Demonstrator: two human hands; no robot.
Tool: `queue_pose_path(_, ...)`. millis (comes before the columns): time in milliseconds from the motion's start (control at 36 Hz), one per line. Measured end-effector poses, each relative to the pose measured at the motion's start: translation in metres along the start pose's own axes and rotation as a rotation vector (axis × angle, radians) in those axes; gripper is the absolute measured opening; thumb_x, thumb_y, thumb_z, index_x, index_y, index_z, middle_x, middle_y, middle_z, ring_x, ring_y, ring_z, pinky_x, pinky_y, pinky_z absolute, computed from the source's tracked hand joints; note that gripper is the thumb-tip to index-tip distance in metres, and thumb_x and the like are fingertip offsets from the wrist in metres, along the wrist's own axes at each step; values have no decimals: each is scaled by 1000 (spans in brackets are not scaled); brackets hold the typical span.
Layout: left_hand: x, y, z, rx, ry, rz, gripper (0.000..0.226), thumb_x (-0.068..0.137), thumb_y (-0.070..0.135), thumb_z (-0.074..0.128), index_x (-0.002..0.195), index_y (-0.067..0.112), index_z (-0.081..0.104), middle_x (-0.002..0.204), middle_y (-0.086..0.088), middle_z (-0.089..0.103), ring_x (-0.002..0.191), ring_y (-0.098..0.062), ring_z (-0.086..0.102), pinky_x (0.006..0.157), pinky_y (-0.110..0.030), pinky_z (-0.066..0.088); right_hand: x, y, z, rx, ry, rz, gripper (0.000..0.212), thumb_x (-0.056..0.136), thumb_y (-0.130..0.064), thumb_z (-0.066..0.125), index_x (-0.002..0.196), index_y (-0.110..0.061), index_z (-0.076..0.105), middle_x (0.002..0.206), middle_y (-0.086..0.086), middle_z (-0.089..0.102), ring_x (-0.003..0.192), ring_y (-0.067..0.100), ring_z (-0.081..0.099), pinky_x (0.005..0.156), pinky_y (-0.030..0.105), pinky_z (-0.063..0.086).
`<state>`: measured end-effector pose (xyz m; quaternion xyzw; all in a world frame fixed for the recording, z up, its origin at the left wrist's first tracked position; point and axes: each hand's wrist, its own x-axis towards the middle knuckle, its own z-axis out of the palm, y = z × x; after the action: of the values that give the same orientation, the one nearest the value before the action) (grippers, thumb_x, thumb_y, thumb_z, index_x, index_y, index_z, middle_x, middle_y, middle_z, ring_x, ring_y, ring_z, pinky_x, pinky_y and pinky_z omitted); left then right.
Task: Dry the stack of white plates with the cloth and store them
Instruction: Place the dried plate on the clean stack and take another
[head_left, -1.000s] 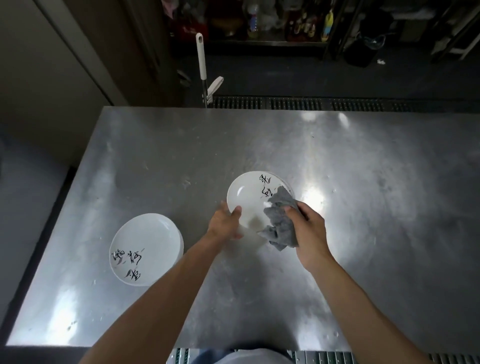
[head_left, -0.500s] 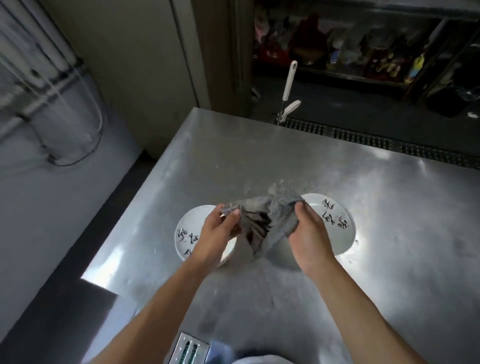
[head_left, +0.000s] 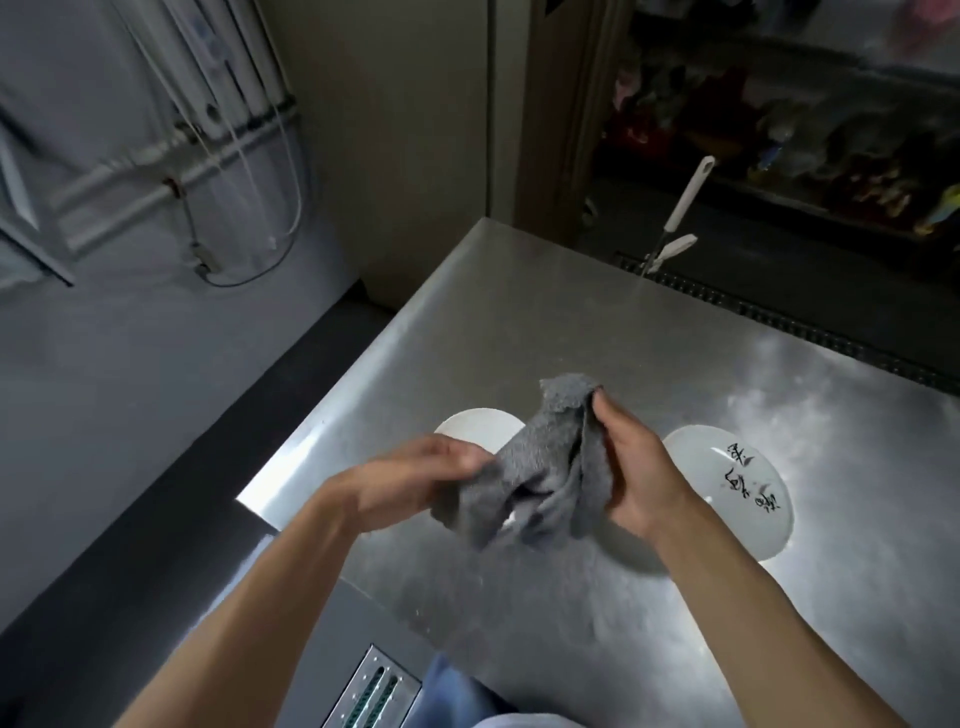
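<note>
Left hand (head_left: 415, 480) and right hand (head_left: 641, 480), grips closed on a grey cloth (head_left: 550, 483), near a lettered plate (head_left: 743, 488) on the bench (head_left: 519, 322).

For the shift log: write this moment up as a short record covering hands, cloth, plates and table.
grey cloth: bunched, held up between both hands, above the table
left hand: grips the cloth's left edge
right hand: grips the cloth's right side
left plate: white, on the table, mostly hidden behind hand and cloth
right plate: white with black writing, lying on the table, partly behind the right hand
table: bare steel
wiping: neither plate is under the cloth
</note>
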<state>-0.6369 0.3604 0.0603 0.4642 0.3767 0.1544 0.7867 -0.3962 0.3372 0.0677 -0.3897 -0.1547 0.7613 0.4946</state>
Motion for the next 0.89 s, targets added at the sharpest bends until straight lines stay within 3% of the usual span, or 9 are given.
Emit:
queue_pose_path(111,0,12,2,-66,28,97,19,89,19,71,94,4,60,94,-16,57,90,-31,52,81,-38,42,5,-2,4,-32,-65,141,59,98,-55,45,120,-8,73,127,19,67,119,30,65,87,38,58)
queue_pose_path(194,9,21,1,-229,107,144,12,92,20,65,95,11,58,91,-11,60,82,-23,58,73,-32,47,6,-1,0,-73,-122,206,67,100,-62,42,135,-8,61,136,18,61,127,31,59,93,37,56)
queue_pose_path(278,18,18,-2,-329,158,188,8,97,21,61,94,14,57,93,-10,61,84,-20,62,75,-29,54,3,5,-6,-187,-179,216,53,91,-47,69,126,-7,68,128,19,66,119,29,64,93,34,55)
queue_pose_path(333,20,13,-4,-353,170,195,8,102,22,57,97,16,56,95,-11,59,85,-21,60,78,-32,53,2,9,-10,-237,-155,218,34,80,-27,83,107,-8,76,109,17,73,100,24,71,82,30,57)
queue_pose_path(417,23,3,-8,-262,239,137,8,104,26,54,102,18,54,95,-11,59,81,-20,60,71,-31,52,1,14,-15,-206,-40,173,11,81,-7,76,91,-9,79,98,16,76,89,22,74,73,29,58)
queue_pose_path(528,25,-12,-16,-66,417,31,13,102,24,61,112,19,54,100,-15,63,88,-28,59,64,-34,46,1,14,-11,-134,101,89,34,77,-8,73,109,-5,64,103,16,74,92,23,73,72,32,60)
queue_pose_path(639,29,-32,-12,-171,539,-73,42,99,35,65,135,16,54,111,-12,69,96,-25,62,80,-37,50,-2,10,0,-64,58,30,42,83,-9,70,124,-12,64,116,17,70,106,25,69,82,32,59)
queue_pose_path(778,22,-55,1,-413,201,-196,71,89,71,56,149,36,39,134,-25,64,125,-37,63,111,-50,47,-2,5,13,-31,1,-16,42,86,-11,68,128,-14,61,117,16,70,109,28,69,83,36,59)
queue_pose_path(889,25,-70,17,-527,62,55,96,76,64,78,156,45,28,139,-25,59,131,-40,57,113,-55,42,1,6,21,-19,-24,-110,29,89,-10,64,118,-13,61,109,16,70,102,26,70,82,36,59)
